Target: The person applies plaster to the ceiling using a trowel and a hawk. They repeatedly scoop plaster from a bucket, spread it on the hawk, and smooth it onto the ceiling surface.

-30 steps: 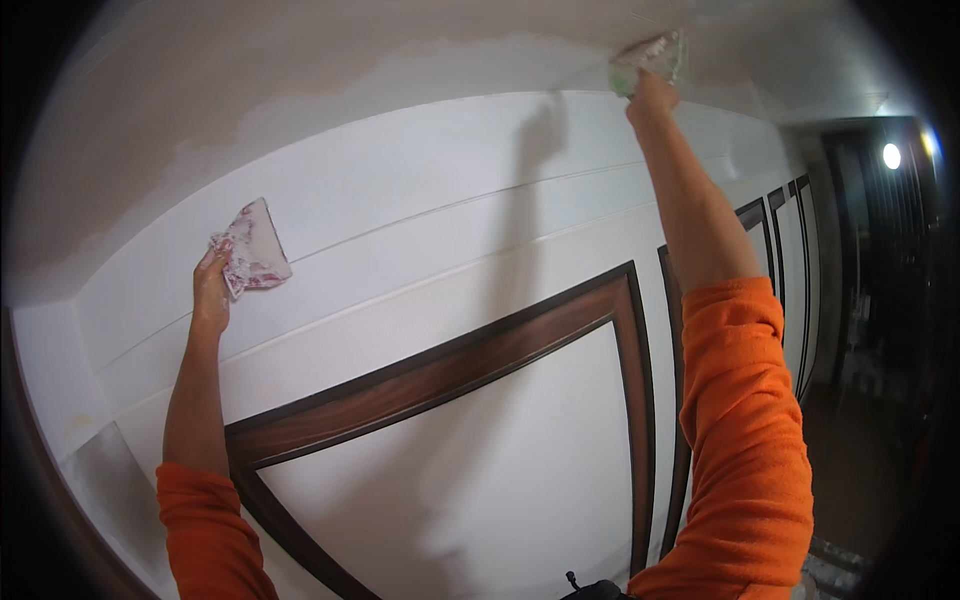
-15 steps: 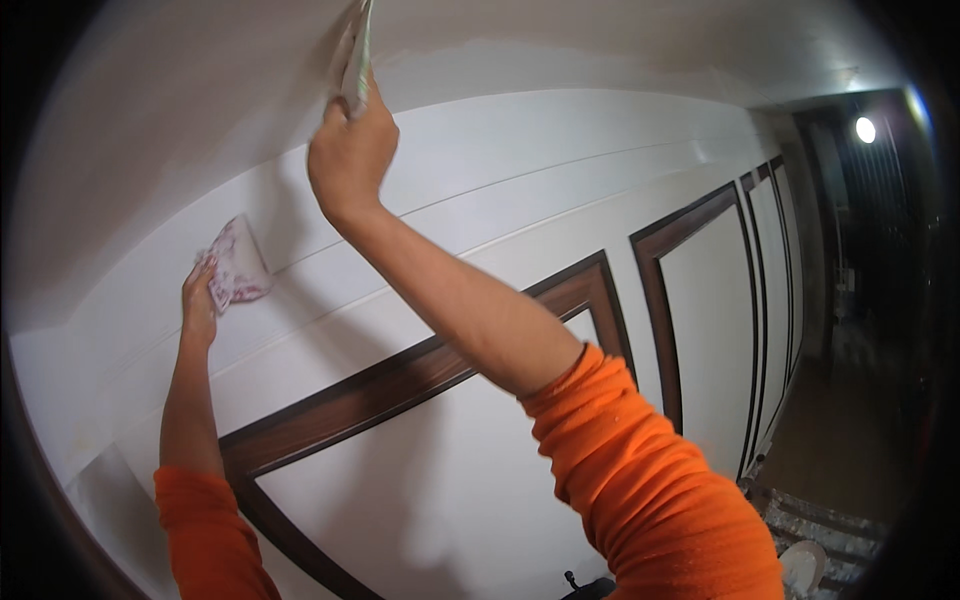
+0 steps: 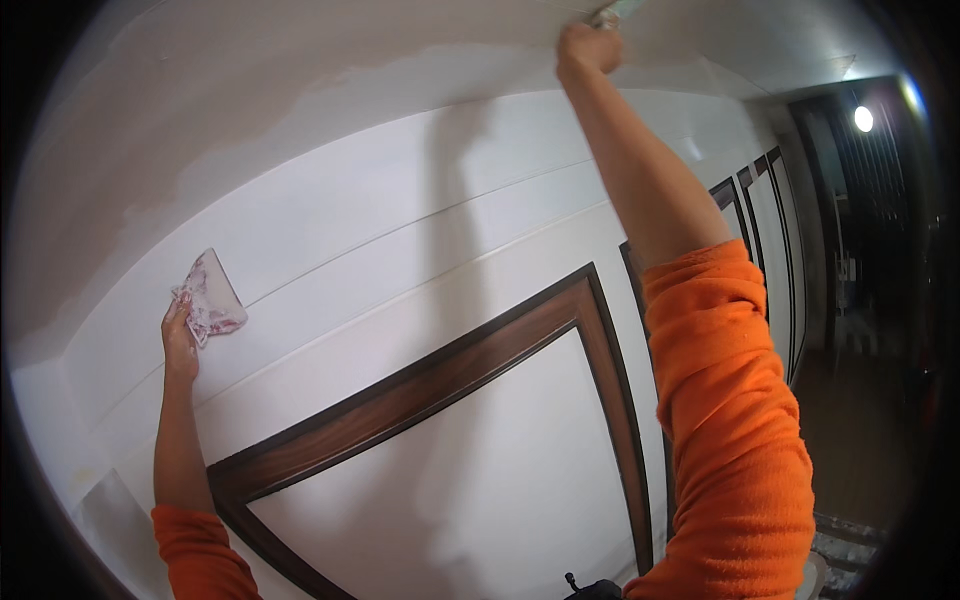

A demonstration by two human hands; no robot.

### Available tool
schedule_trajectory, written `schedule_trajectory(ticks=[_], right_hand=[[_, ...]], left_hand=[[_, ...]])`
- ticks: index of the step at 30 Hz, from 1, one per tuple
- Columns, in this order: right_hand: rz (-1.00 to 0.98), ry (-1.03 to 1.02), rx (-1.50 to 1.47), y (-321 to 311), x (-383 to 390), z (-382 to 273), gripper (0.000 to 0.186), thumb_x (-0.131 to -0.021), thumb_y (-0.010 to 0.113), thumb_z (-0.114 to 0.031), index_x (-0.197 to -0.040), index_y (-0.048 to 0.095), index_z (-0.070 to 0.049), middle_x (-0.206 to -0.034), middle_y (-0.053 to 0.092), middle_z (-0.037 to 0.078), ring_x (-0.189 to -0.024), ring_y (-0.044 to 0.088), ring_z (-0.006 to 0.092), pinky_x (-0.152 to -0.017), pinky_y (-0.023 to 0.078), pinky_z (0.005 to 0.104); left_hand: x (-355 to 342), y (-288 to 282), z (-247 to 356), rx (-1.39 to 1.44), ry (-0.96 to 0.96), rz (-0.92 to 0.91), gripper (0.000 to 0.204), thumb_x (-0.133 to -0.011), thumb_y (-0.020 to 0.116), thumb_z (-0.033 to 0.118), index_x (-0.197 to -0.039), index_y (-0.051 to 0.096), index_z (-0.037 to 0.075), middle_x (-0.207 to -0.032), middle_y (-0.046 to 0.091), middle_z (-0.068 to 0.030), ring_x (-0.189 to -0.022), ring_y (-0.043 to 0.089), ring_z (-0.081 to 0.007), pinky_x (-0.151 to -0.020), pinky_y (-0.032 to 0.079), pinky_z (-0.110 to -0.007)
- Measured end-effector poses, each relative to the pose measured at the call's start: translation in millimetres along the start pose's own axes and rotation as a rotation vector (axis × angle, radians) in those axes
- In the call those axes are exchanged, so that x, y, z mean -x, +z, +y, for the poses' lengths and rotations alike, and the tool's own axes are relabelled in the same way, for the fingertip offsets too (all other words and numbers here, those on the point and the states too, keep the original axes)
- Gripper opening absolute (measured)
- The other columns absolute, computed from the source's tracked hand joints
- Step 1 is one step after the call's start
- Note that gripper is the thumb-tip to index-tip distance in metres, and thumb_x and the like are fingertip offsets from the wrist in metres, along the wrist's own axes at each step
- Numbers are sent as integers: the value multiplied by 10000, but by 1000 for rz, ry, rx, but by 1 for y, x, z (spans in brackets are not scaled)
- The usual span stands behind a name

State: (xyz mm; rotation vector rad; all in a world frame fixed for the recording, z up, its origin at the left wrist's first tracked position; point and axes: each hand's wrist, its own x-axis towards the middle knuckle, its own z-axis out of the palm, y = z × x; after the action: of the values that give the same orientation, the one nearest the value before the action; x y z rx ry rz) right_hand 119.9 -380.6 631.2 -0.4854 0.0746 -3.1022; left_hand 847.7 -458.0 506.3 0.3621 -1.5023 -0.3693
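Note:
My left hand (image 3: 179, 345), raised at the left, is closed round a wide putty knife (image 3: 213, 296) with whitish and reddish smears. The blade is in front of the white wall (image 3: 340, 230); I cannot tell if it touches. High up, right of centre, my right hand (image 3: 590, 48) grips a second putty knife (image 3: 614, 13) at the ceiling (image 3: 270, 50). Most of that tool is hidden by the hand or lost in blur. Damp-looking beige patches with uneven edges cover part of the ceiling.
Dark brown wooden frame moulding (image 3: 430, 385) borders white panels on the wall below. A thin groove runs along the upper wall. At the far right are a lit bulb (image 3: 863, 119) and a dark doorway area. A black object (image 3: 597, 590) shows at the bottom edge.
My right hand has swept right along the ceiling with its putty knife, uncovering a wide beige patch. My left hand and its putty knife appear slightly lower and further left.

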Motion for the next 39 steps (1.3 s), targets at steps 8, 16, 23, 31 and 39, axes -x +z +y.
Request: schedule_trajectory(ticks=[8, 16, 23, 31, 39], right_hand=[[-369, -357, 91, -83, 139, 22, 400, -808, 537, -29, -1196, 615, 33, -1014, 700, 217, -948, 671, 369, -858, 493, 457], [-275, 447, -123, -96, 2, 23, 462, -876, 569, 51, -1325, 457, 43, -1252, 542, 222, -1125, 588, 369, -941, 559, 491], [-308, 264, -222, -75, 1, -31, 407, -869, 599, 39, -1254, 472, 76, -1222, 552, 212, -1070, 610, 380, -924, 569, 518], [-361, -535, 360, -61, 124, -30, 212, -796, 564, -138, -878, 644, 41, -779, 636, 303, -782, 620, 498, -750, 488, 519], [-129, -281, 184, -96, 29, 18, 355, -812, 583, -88, -1134, 637, 51, -989, 691, 234, -904, 652, 357, -843, 487, 421]], left_hand=[[17, -32, 23, -119, -12, 62, 490, -999, 493, 200, -1408, 436, -65, -1332, 580, -144, -1191, 584, -246, -1016, 478, -366], [19, -36, 18, -143, 5, 53, 494, -1003, 483, 202, -1418, 427, -59, -1365, 561, -148, -1219, 567, -245, -1036, 463, -364], [15, -16, 15, -36, -35, 55, 464, -988, 484, 138, -1402, 453, -70, -1376, 545, -120, -1261, 513, -206, -1083, 370, -317], [10, -23, 14, -44, -64, 26, 452, -991, 486, 138, -1397, 465, -61, -1380, 542, -121, -1261, 512, -208, -1078, 376, -316], [9, -20, 9, -41, -18, 36, 451, -987, 481, 120, -1381, 457, -99, -1370, 545, -142, -1261, 508, -207, -1078, 368, -309]])
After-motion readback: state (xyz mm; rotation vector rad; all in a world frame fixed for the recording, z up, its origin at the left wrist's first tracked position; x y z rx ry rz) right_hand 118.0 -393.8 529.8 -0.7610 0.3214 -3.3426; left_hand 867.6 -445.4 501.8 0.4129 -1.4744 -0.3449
